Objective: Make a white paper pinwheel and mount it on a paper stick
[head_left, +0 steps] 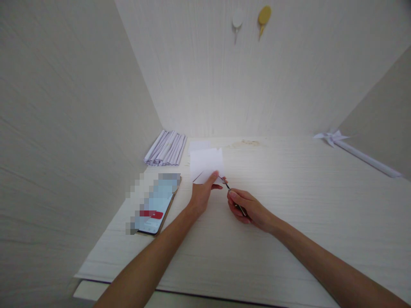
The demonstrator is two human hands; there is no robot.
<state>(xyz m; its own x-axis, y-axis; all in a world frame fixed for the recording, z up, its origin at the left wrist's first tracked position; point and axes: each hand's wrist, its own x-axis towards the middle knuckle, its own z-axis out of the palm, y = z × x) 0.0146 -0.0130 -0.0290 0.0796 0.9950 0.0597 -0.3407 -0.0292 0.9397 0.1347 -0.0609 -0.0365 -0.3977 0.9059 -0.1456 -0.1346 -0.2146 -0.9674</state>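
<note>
My left hand (202, 194) pinches the lower edge of a white sheet of paper (206, 162), holding it up above the desk. My right hand (247, 207) is closed around a small pair of scissors (228, 188) whose thin dark blades point up and left at the paper's lower right corner. The blades touch or nearly touch the paper just beside my left thumb. Both hands are close together at the middle of the pale wooden desk (289, 239).
A phone (157, 205) with a lit screen lies to the left. A bundle of rolled white paper strips (166, 148) rests at the back left, a smaller paper piece (199, 145) beside it. A white paper pinwheel on a stick (334, 137) lies at the back right. Two hooks (237, 21) hang on the wall.
</note>
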